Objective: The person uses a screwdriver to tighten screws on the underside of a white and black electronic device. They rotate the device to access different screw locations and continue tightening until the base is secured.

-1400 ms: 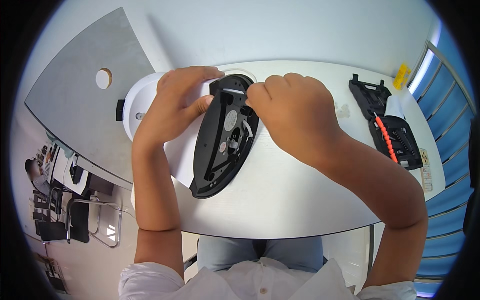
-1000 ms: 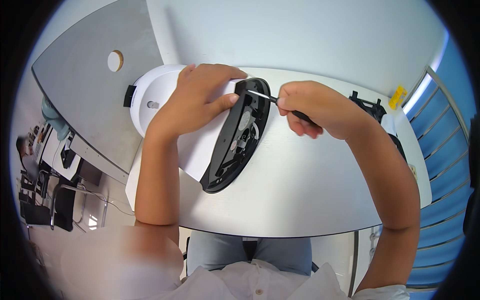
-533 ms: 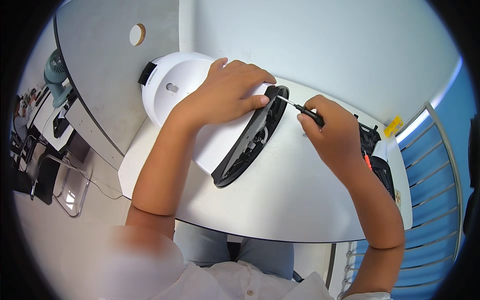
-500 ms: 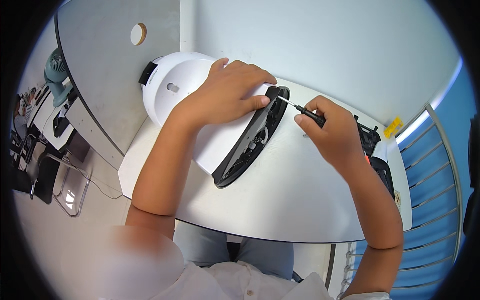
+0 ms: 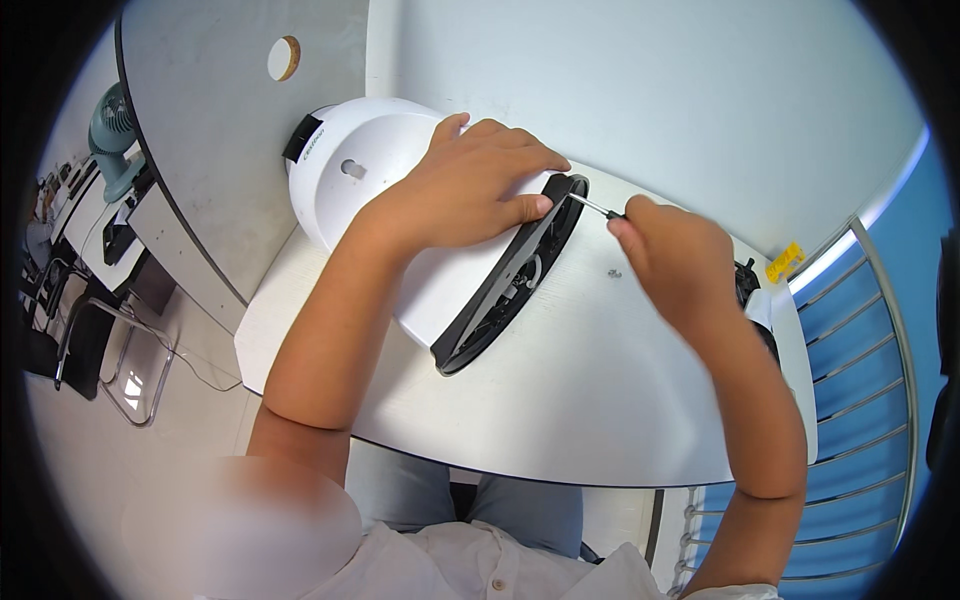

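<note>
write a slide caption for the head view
Left hand steadies a tipped white appliance while right hand works a small screwdriver at its black base.

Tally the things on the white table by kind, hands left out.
White appliance with black base: 1
Screwdriver: 1
Loose screws: 1 small cluster, number unclear
Black tool case, partly hidden: 1
Yellow piece: 1
Total: 5 kinds

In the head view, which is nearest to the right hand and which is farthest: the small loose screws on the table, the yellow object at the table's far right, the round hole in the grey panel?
1. Small loose screws: on the table, just left of the right hand.
2. Yellow object: at the table's far right edge, beyond the hand.
3. Round hole: in the grey panel, far upper left.
</note>
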Demonstrator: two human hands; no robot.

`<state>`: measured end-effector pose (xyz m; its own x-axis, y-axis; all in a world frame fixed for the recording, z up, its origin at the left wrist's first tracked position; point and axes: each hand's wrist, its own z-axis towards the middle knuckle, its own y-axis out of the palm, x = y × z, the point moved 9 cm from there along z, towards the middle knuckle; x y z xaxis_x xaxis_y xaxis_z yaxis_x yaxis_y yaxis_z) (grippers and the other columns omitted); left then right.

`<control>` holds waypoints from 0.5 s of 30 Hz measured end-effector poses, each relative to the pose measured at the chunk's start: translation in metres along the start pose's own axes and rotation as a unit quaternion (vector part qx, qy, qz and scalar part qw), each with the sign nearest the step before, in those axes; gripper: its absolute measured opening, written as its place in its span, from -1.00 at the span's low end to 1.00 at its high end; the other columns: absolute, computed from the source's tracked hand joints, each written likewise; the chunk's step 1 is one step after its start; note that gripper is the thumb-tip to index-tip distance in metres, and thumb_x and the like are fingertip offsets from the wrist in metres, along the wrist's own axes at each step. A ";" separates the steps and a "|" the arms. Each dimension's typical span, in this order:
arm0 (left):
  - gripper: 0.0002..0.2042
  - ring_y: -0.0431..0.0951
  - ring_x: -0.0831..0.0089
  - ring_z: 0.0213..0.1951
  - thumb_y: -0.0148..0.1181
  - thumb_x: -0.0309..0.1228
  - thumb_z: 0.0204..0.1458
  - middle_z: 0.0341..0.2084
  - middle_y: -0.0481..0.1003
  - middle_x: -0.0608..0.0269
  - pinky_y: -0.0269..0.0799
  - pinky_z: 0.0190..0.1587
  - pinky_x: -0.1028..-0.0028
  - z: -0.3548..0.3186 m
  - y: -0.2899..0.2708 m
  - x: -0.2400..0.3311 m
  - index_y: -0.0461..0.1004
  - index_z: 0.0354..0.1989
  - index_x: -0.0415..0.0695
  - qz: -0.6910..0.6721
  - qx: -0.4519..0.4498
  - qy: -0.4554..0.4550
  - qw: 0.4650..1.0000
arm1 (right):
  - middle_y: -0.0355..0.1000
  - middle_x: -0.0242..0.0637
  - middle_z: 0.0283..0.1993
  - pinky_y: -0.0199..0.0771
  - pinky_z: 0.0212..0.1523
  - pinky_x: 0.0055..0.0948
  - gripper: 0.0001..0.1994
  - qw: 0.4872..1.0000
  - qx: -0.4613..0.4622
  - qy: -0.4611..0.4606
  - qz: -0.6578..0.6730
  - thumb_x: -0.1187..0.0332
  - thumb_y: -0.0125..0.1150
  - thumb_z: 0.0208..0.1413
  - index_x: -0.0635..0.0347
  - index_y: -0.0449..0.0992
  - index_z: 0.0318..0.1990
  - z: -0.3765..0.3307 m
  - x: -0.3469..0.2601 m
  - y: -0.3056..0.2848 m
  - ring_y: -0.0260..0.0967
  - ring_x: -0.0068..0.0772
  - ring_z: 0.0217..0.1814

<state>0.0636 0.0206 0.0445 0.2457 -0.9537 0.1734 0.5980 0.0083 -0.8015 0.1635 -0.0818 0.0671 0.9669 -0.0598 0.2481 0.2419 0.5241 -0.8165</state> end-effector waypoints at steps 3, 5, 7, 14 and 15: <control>-0.56 0.30 0.29 0.13 -0.01 0.02 0.11 0.01 0.45 0.33 -0.11 0.26 0.06 0.000 -0.001 -0.002 0.43 0.06 0.04 0.006 -0.006 -0.005 1.000 | 0.24 -0.35 -0.63 0.25 -0.61 -0.34 -0.78 0.985 0.144 -0.073 -0.061 0.24 0.25 0.00 0.09 0.35 -0.51 -0.015 -0.029 -0.017 0.26 -0.27 -0.62; -0.58 0.30 0.30 0.12 0.01 -0.01 0.11 0.00 0.45 0.34 -0.11 0.27 0.07 0.001 -0.002 -0.001 0.43 0.06 0.05 0.005 -0.009 -0.006 1.000 | 0.22 -0.36 -0.64 0.21 -0.61 -0.37 -0.75 0.988 0.149 -0.033 0.032 0.24 0.25 0.01 0.13 0.33 -0.52 -0.015 -0.015 -0.012 0.21 -0.36 -0.64; -0.61 0.31 0.31 0.12 0.03 -0.07 0.10 0.00 0.45 0.36 -0.11 0.27 0.09 0.000 -0.004 0.001 0.43 0.05 0.05 0.005 -0.005 -0.005 1.000 | 0.21 -0.37 -0.65 0.18 -0.61 -0.41 -0.73 0.979 0.066 0.055 0.184 0.25 0.25 0.03 0.16 0.31 -0.53 -0.008 0.008 0.004 0.16 -0.44 -0.64; -0.64 0.31 0.32 0.11 0.04 -0.14 0.11 -0.01 0.46 0.37 -0.08 0.25 0.15 0.000 -0.004 0.002 0.43 0.05 0.04 -0.001 -0.010 0.006 1.000 | 0.26 -0.47 -0.64 0.18 -0.51 -0.52 -0.67 0.829 -0.226 0.234 0.454 0.14 0.03 0.16 0.21 0.43 -0.49 -0.005 0.029 0.043 0.15 -0.57 -0.58; -0.64 0.32 0.32 0.10 0.04 -0.13 0.11 -0.01 0.46 0.36 -0.07 0.24 0.16 0.000 -0.004 0.002 0.43 0.05 0.04 0.001 -0.008 0.011 1.000 | 0.27 -0.44 -0.64 0.19 -0.50 -0.51 -0.67 0.824 -0.232 0.227 0.464 0.15 0.01 0.17 0.21 0.44 -0.49 -0.005 0.029 0.043 0.16 -0.55 -0.58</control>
<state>0.0620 0.0183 0.0479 0.2309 -0.9599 0.1593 0.5852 0.0061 -0.8109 0.2027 -0.0655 0.0360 0.6592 -0.1832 -0.7293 -0.7150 0.1477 -0.6834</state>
